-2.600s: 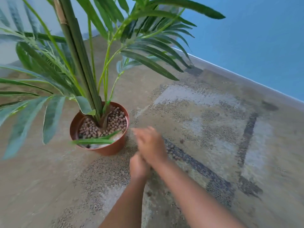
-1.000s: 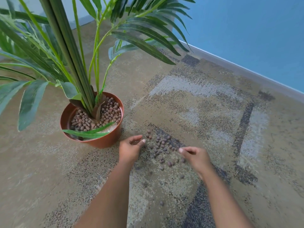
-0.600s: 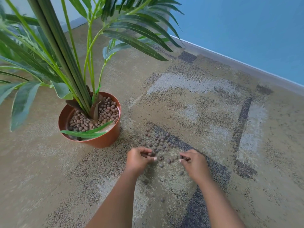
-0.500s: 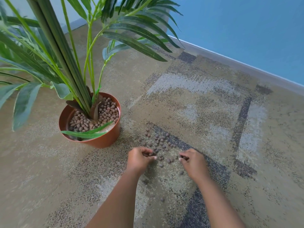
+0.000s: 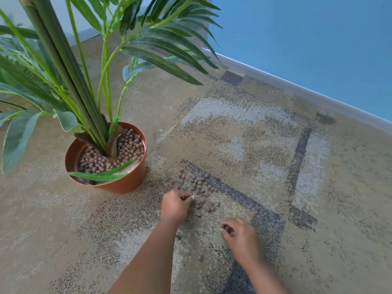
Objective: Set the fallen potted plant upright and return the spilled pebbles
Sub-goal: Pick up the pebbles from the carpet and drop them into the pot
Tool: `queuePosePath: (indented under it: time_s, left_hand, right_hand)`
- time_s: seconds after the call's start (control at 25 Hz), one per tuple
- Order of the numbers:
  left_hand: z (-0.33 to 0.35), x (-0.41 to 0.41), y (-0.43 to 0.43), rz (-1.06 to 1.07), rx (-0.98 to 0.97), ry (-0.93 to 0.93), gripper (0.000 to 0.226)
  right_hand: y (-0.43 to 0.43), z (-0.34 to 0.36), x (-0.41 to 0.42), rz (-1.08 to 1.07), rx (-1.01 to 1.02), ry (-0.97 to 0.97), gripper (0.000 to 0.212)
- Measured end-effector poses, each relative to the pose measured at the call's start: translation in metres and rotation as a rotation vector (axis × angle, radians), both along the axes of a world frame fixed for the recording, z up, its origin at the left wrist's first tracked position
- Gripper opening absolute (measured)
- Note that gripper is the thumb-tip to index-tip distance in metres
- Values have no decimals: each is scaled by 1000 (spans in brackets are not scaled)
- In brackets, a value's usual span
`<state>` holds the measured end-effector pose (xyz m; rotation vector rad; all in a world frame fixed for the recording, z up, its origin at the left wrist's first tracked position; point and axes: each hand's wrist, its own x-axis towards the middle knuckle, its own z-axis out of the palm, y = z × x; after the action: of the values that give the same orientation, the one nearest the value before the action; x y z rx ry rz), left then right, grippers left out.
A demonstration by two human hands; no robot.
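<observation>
A terracotta pot [image 5: 125, 183] stands upright on the carpet, holding a tall green palm plant [image 5: 70, 66] and brown pebbles [image 5: 127, 147]. Several spilled pebbles [image 5: 197, 185] lie on the carpet to the right of the pot. My left hand [image 5: 175, 205] rests at the near edge of that cluster, fingers curled and pinching at pebbles. Nearer to me, my right hand [image 5: 239, 236] is curled around a few pebbles at its fingertips. A single pebble [image 5: 199, 258] lies between my forearms.
The patterned beige and grey carpet [image 5: 265, 166] runs to a grey baseboard [image 5: 297, 88] under a blue wall [image 5: 318, 39]. Palm fronds [image 5: 165, 60] hang over the carpet above and left of the pebbles.
My right hand has pulled back toward me from the cluster with pebbles in its fingers. The left hand stays at the cluster's near edge. The pot has not moved.
</observation>
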<state>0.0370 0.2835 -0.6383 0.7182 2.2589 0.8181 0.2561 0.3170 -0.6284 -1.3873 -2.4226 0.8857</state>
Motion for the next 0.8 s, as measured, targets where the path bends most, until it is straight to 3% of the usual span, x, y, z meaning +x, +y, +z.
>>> queuePosePath:
  time_s: [0.08, 0.2, 0.28, 0.36, 0.44, 0.64, 0.72, 0.8]
  left_hand:
    - [1, -3, -5, 18, 47, -76, 12]
    - [2, -11, -18, 82, 102, -417, 6]
    - [5, -14, -26, 187, 190, -733, 7]
    - [8, -14, -30, 242, 250, -914, 10]
    - [11, -15, -31, 181, 236, -896, 14]
    - [19, -11, -26, 17, 101, -770, 13]
    - [20, -9, -25, -25, 45, -674, 15]
    - [19, -5, -25, -58, -1, -528, 16]
  right_hand:
    - [-3, -5, -4, 19, 58, -4, 19]
    - [-6, -6, -6, -116, -37, 110, 21]
    - [3, -2, -9, -445, -371, 342, 21]
    - [14, 3, -13, -751, -803, 754, 21]
    - [24, 9, -16, -850, -1060, 1016, 25]
    - [44, 17, -31, -720, -1229, 1175, 30]
    - [51, 16, -34, -688, -1211, 1098, 25]
    - [54, 13, -37, -602, -1043, 738, 17]
